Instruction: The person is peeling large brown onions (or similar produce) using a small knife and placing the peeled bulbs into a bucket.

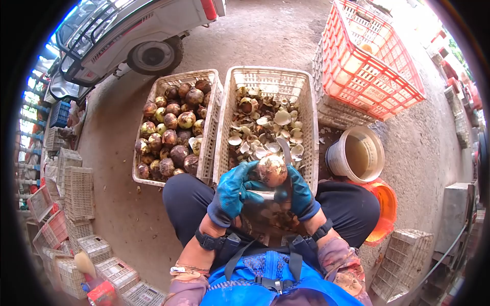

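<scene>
My left hand (pixel 234 189), in a teal glove, has its fingers closed around a round brown-and-cream fruit (pixel 272 170) above the near end of the middle crate. My right hand (pixel 300 193), also gloved, grips a knife (pixel 285 150) whose blade points up and away beside the fruit. Its handle is mostly hidden by the glove. Beneath my hands, the pale crate (pixel 304 84) holds many curved white and brown peel pieces (pixel 282 118). Left of it, another crate (pixel 213 81) is filled with whole round fruits (pixel 187 120), brown and yellow-green.
A red crate (pixel 357 76) sits on a pale crate (pixel 332 109) at right. Near my right knee are a whitish bucket (pixel 334 159) and an orange tub (pixel 388 201). A three-wheeled vehicle (pixel 138 35) stands at upper left. Stacked crates (pixel 79 194) line the left side.
</scene>
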`<state>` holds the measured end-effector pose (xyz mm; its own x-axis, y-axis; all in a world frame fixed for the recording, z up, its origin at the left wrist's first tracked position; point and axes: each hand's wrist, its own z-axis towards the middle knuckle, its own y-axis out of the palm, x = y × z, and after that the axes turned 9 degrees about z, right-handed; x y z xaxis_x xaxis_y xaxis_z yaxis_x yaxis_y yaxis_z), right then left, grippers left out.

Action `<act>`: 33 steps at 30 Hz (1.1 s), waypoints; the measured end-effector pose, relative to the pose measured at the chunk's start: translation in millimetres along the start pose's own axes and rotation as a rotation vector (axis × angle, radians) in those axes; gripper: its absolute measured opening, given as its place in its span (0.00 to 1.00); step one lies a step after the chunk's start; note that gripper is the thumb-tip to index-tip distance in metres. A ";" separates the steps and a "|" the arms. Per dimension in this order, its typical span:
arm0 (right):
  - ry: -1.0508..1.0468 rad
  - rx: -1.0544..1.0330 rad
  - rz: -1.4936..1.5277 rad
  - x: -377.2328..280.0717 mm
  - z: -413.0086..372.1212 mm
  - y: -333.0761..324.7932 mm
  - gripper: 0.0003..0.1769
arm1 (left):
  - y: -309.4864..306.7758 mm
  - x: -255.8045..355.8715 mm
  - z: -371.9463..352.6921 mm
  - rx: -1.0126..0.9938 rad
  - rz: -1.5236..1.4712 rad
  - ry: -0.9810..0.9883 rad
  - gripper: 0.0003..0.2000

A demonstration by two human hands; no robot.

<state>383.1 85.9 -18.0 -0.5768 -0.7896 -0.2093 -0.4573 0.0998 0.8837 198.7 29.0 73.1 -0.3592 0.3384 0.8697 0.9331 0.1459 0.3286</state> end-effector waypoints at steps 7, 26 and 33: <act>0.027 -0.014 0.060 -2.8 -4.6 12.2 0.27 | 5.2 -2.6 -4.2 -0.009 0.405 0.214 0.24; -0.771 -0.057 -1.730 5.8 -32.7 37.6 0.19 | -8.0 -22.0 22.4 0.241 -0.436 -0.192 0.27; -0.787 -0.066 -1.794 6.4 -33.8 36.7 0.19 | -10.1 -32.6 28.7 0.308 -0.394 -0.207 0.26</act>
<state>385.6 64.1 27.3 0.3164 0.4662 -0.8262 -0.7493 -0.4113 -0.5190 200.6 43.2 30.8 -0.7059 0.3745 0.6012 0.6903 0.5539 0.4655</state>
